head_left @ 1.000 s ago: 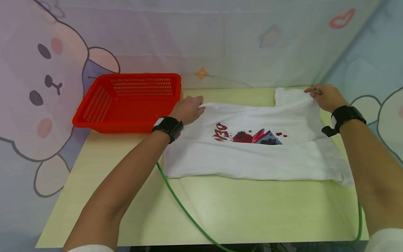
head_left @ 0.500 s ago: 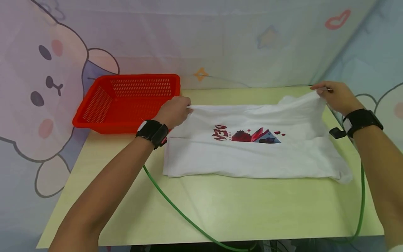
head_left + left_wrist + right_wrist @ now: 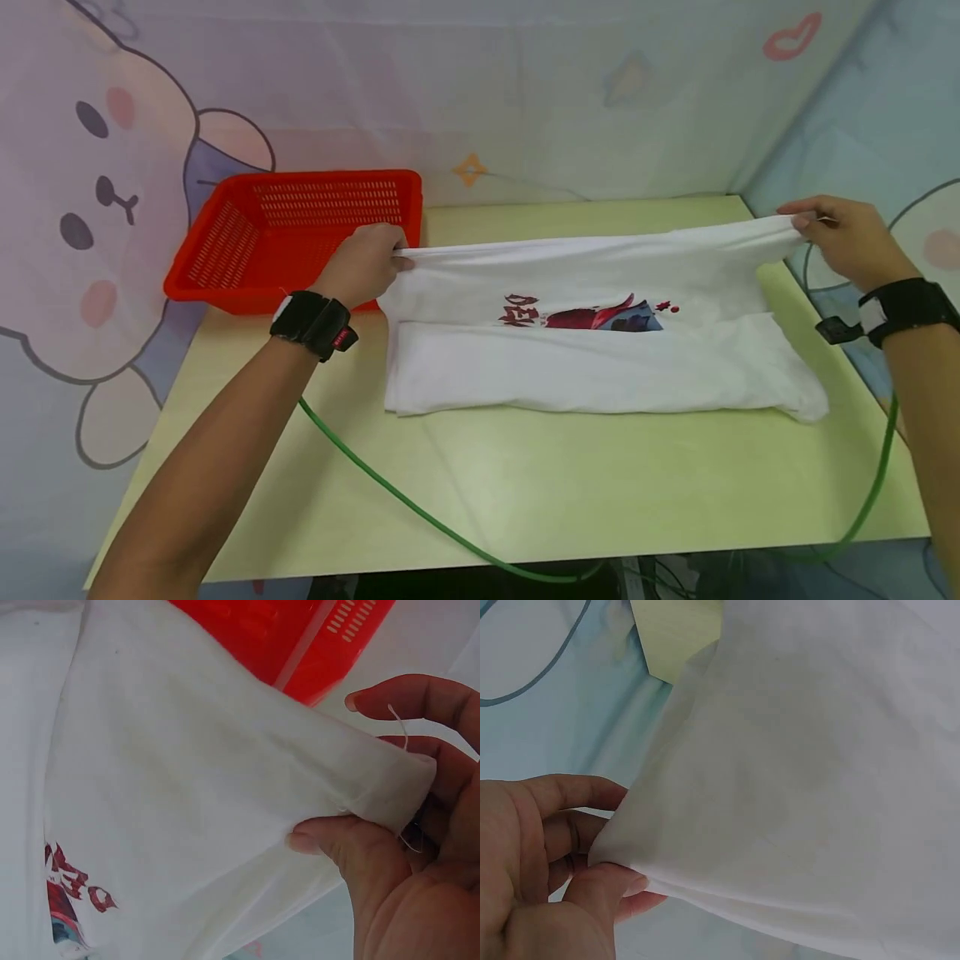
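Observation:
A white T-shirt (image 3: 592, 367) with a red and blue print lies across the table, its near part folded over in a long flap that covers some of the print. My left hand (image 3: 367, 262) pinches the far left corner between thumb and fingers, in front of the basket. In the left wrist view the thumb lies on top of the cloth (image 3: 202, 765) and loose threads hang at the corner. My right hand (image 3: 851, 237) pinches the far right corner. The far edge is stretched taut and raised between both hands.
A red plastic basket (image 3: 262, 292) stands at the back left, beside the left hand. A green cable (image 3: 420, 492) runs over the pale yellow table (image 3: 585, 475) and past its front edge. A patterned curtain (image 3: 585, 100) hangs behind.
Both hands have moved apart, left hand to the left and right hand to the right, pulling the shirt's far edge straight and lifting it. The sleeve at the back right is drawn out.

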`<state>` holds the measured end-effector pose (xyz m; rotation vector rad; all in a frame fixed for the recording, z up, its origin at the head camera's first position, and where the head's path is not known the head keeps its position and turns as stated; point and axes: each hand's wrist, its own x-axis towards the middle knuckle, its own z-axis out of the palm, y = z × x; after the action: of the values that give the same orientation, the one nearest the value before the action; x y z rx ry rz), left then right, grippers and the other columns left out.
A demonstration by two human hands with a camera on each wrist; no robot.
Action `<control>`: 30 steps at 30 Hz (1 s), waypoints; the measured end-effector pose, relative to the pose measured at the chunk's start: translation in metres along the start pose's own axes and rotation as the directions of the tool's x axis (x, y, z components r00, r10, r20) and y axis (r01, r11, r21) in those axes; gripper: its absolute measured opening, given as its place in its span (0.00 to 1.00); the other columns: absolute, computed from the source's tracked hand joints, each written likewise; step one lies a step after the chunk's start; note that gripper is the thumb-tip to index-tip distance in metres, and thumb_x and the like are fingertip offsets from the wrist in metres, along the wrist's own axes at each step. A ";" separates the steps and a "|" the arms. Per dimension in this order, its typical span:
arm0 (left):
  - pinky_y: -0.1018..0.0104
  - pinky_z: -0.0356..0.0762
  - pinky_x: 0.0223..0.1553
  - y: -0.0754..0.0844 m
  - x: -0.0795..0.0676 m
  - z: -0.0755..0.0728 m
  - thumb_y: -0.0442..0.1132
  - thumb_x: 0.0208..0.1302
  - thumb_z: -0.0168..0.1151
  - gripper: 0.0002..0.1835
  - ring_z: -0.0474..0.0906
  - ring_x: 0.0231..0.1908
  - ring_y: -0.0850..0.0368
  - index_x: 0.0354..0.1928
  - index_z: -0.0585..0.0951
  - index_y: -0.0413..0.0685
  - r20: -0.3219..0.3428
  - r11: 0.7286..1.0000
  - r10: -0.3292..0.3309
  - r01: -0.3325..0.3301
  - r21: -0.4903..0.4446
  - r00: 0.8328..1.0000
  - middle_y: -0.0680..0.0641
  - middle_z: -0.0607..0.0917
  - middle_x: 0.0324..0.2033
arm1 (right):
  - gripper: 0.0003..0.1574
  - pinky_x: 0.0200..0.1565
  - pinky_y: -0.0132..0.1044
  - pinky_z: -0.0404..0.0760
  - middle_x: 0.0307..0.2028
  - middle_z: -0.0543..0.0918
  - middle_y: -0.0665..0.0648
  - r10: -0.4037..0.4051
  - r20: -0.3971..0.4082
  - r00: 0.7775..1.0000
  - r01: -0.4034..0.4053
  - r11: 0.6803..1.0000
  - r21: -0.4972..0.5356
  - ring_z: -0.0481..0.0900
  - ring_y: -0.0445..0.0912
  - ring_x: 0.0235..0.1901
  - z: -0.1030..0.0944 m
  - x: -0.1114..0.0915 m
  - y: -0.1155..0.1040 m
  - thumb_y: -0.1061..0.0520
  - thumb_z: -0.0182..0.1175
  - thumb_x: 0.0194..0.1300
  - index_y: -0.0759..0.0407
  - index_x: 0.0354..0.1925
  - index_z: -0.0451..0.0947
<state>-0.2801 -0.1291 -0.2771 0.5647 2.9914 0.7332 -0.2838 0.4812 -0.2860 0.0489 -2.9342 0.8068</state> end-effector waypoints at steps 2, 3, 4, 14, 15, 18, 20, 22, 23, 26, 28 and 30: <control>0.63 0.70 0.26 -0.005 0.001 0.000 0.39 0.57 0.62 0.07 0.70 0.27 0.52 0.31 0.76 0.44 -0.024 1.000 -0.009 0.009 -0.004 1.000 0.47 0.74 0.26 | 0.25 0.36 0.31 0.66 0.55 0.70 0.64 -0.001 -0.028 1.000 0.001 1.000 -0.006 0.70 0.51 0.48 -0.001 -0.003 0.001 0.43 0.41 0.68 0.46 0.61 0.67; 0.63 0.70 0.26 -0.007 0.001 0.000 0.39 0.57 0.62 0.07 0.70 0.27 0.52 0.31 0.76 0.45 -0.037 1.000 -0.010 0.010 -0.007 0.999 0.47 0.74 0.26 | 0.25 0.35 0.30 0.66 0.54 0.70 0.63 0.001 -0.035 0.999 -0.001 1.000 -0.002 0.70 0.47 0.47 -0.001 -0.005 0.001 0.43 0.42 0.68 0.45 0.60 0.67; 0.63 0.70 0.26 -0.009 0.002 0.001 0.40 0.57 0.62 0.07 0.70 0.27 0.52 0.30 0.75 0.45 -0.047 1.000 -0.011 0.010 -0.012 0.999 0.47 0.74 0.25 | 0.25 0.36 0.31 0.66 0.53 0.71 0.62 0.005 -0.041 0.999 -0.004 1.000 0.006 0.71 0.44 0.45 -0.001 -0.006 0.001 0.43 0.42 0.68 0.45 0.60 0.68; 0.63 0.75 0.34 -0.013 -0.001 -0.002 0.39 0.56 0.62 0.07 0.70 0.31 0.52 0.37 0.77 0.49 -0.020 0.997 0.017 -0.019 -0.070 1.000 0.49 0.75 0.31 | 0.24 0.46 0.51 0.66 0.53 0.71 0.60 0.020 -0.057 0.998 -0.018 0.999 0.036 0.70 0.45 0.48 -0.004 -0.021 0.000 0.42 0.42 0.68 0.41 0.60 0.67; 0.63 0.75 0.34 -0.013 -0.004 -0.002 0.38 0.56 0.63 0.07 0.70 0.31 0.53 0.37 0.77 0.49 -0.011 0.997 0.025 -0.025 -0.072 1.000 0.49 0.75 0.31 | 0.24 0.46 0.49 0.67 0.54 0.70 0.60 0.015 -0.055 0.998 -0.013 0.999 0.036 0.70 0.43 0.47 -0.005 -0.024 0.000 0.43 0.43 0.68 0.42 0.60 0.67; 0.64 0.75 0.32 -0.014 -0.015 -0.001 0.38 0.54 0.65 0.07 0.70 0.30 0.53 0.34 0.77 0.51 0.012 0.995 0.064 -0.063 -0.075 0.998 0.50 0.76 0.30 | 0.23 0.42 0.33 0.70 0.53 0.71 0.61 -0.015 -0.065 0.998 0.017 0.999 0.029 0.70 0.36 0.41 -0.006 -0.035 0.003 0.45 0.45 0.68 0.45 0.59 0.69; 0.65 0.75 0.30 -0.016 -0.022 0.003 0.38 0.53 0.66 0.07 0.71 0.30 0.54 0.34 0.77 0.51 0.028 0.993 0.100 -0.098 -0.066 0.995 0.51 0.76 0.29 | 0.23 0.36 0.23 0.70 0.51 0.72 0.58 -0.040 -0.068 0.997 0.043 0.999 0.033 0.70 0.32 0.38 -0.007 -0.043 0.006 0.47 0.46 0.67 0.48 0.58 0.70; 0.66 0.76 0.30 -0.017 -0.029 0.009 0.38 0.51 0.67 0.09 0.71 0.30 0.54 0.33 0.78 0.51 0.044 0.991 0.123 -0.120 -0.051 0.991 0.51 0.76 0.29 | 0.22 0.32 0.17 0.68 0.47 0.73 0.54 -0.071 -0.062 0.996 0.074 0.996 0.050 0.71 0.31 0.35 -0.006 -0.053 0.009 0.50 0.48 0.67 0.52 0.57 0.71; 0.66 0.76 0.30 -0.018 -0.032 0.013 0.38 0.50 0.68 0.09 0.71 0.30 0.54 0.33 0.78 0.51 0.053 0.991 0.125 -0.122 -0.046 0.991 0.50 0.76 0.29 | 0.21 0.32 0.16 0.69 0.46 0.73 0.52 -0.086 -0.049 0.995 0.089 0.994 0.069 0.72 0.31 0.35 -0.004 -0.058 0.011 0.51 0.49 0.67 0.54 0.56 0.71; 0.67 0.76 0.32 -0.023 -0.040 0.024 0.38 0.50 0.67 0.10 0.71 0.31 0.54 0.34 0.77 0.51 0.087 0.993 0.117 -0.115 -0.026 0.989 0.50 0.76 0.30 | 0.20 0.33 0.17 0.70 0.45 0.73 0.48 -0.124 0.008 0.992 0.122 0.986 0.113 0.73 0.32 0.36 0.001 -0.072 0.017 0.54 0.50 0.67 0.58 0.56 0.71; 0.67 0.76 0.32 -0.025 -0.043 0.031 0.38 0.50 0.68 0.11 0.71 0.32 0.54 0.34 0.76 0.52 0.105 0.994 0.109 -0.106 -0.029 0.989 0.50 0.75 0.30 | 0.21 0.35 0.17 0.71 0.46 0.74 0.48 -0.131 0.055 0.990 0.123 0.984 0.131 0.74 0.32 0.38 0.006 -0.080 0.021 0.55 0.50 0.67 0.59 0.56 0.70; 0.67 0.74 0.31 -0.027 -0.046 0.038 0.39 0.50 0.68 0.11 0.70 0.32 0.54 0.33 0.75 0.52 0.127 0.994 0.111 -0.108 -0.032 0.986 0.50 0.75 0.29 | 0.21 0.36 0.17 0.70 0.48 0.73 0.48 -0.129 0.096 0.987 0.116 0.985 0.131 0.73 0.31 0.39 0.011 -0.089 0.023 0.54 0.49 0.67 0.60 0.56 0.69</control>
<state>-0.2431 -0.1502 -0.3260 0.7504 2.8478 0.7097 -0.1980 0.4961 -0.3158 0.2873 -2.9358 0.9960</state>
